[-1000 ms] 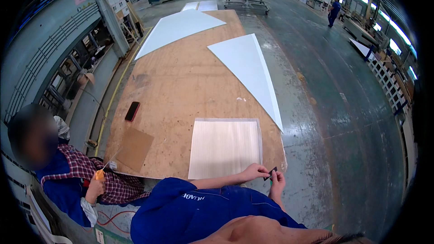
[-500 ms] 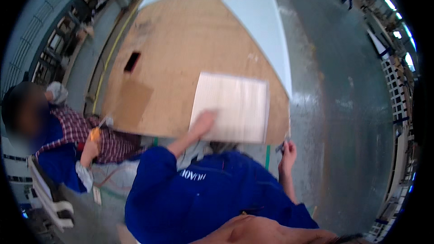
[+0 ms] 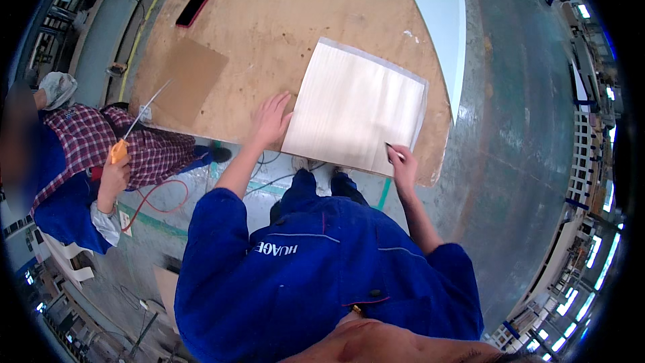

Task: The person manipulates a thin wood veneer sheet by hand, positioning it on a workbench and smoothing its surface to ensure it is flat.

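We're looking down at a pale, whitish rectangular sheet with faint lengthwise streaks [image 3: 356,107], lying flat in the middle of the frame on a big brown plywood worktable [image 3: 282,20], its near edge running close to the table's lower edge. Our left hand [image 3: 270,121] is lying open, fingers spread, flat on the plywood and touching the sheet's left edge. Our right hand [image 3: 403,165] is sitting at the sheet's lower right corner, closed around a small dark pen-like tool [image 3: 391,150] whose tip is resting on the sheet.

Our guess is it's light and fairly thin, maybe a bit floppy, so it's probably sliding easily on that smooth wood; pinning it flat with a palm near an edge looks like the sensible way to steady it, and lifting it by two opposite edges so it's not creasing.

At left of the frame another person in a red checked shirt [image 3: 134,141] is holding an orange-handled tool [image 3: 121,149]
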### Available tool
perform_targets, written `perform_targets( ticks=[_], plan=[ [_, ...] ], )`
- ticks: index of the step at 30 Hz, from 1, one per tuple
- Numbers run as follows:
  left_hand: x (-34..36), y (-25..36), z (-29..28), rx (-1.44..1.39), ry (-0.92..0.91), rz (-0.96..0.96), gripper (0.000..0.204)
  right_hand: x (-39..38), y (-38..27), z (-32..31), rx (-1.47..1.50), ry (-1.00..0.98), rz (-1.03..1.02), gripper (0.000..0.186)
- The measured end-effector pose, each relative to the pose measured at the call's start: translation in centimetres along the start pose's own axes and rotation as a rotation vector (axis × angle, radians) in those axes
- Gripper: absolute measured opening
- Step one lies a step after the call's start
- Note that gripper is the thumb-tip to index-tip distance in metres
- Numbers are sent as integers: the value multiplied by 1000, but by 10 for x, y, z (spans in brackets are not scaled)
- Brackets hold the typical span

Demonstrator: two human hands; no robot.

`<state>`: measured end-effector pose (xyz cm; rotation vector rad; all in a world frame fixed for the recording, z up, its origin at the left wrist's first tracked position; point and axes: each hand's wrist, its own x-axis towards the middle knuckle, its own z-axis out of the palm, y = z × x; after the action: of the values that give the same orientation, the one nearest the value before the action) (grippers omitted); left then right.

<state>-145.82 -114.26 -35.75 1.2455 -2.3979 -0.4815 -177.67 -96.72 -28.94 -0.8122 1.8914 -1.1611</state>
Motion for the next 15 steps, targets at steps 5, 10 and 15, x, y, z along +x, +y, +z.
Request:
perform_targets(
  ticks=[5, 10, 15],
  plan=[
    [13, -2, 9, 67, -73, 177, 57, 34, -22, 76, -503, -135, -496, 8],
    [0, -9, 14, 128, -201, 168, 54, 63, -9, 123, -587, -191, -703, 7],
    [8, -6, 11, 101, -204, 151, 51, 75, 2, 138, -692, -190, -763, 9]
  ],
)
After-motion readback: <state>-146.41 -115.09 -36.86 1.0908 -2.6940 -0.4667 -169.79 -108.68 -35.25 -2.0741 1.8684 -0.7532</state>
